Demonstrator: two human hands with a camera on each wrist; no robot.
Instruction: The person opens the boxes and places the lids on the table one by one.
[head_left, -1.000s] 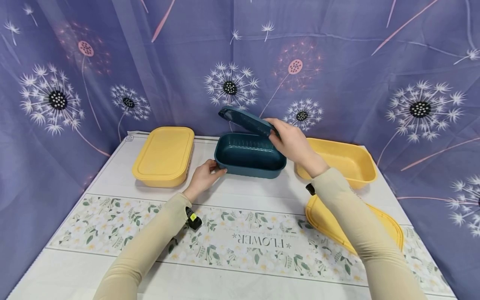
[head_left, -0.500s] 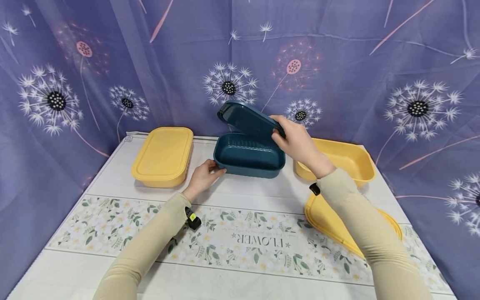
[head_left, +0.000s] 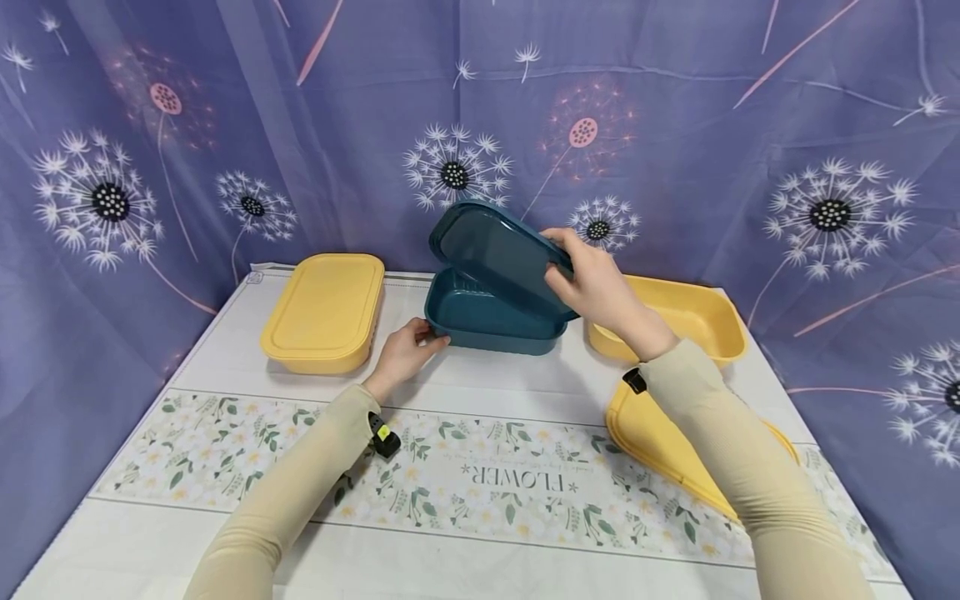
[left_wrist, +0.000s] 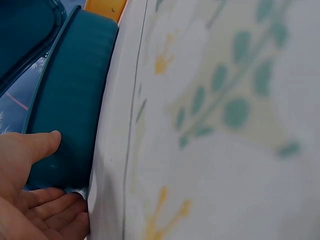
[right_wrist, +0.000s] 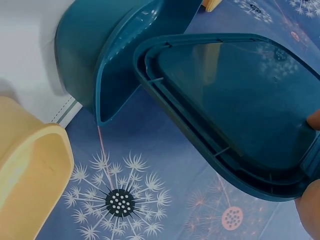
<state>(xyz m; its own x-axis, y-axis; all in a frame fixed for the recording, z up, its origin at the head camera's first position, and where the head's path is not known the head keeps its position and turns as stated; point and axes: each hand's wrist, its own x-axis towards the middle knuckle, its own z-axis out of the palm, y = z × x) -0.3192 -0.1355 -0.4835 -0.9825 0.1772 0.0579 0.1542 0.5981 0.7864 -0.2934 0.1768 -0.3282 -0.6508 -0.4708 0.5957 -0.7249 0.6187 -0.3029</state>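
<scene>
Being pinched by the left hand (head_left: 402,355), seemingly for steadiness, the teal container (head_left: 491,341) is set below a lid (head_left: 498,260) pinched by the right hand (head_left: 596,282).

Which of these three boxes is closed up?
The leftmost yellow box: its top is covered. The dark teal box in the middle stands open, its lid held in the right hand, and the rightmost yellow box is open too.
</scene>
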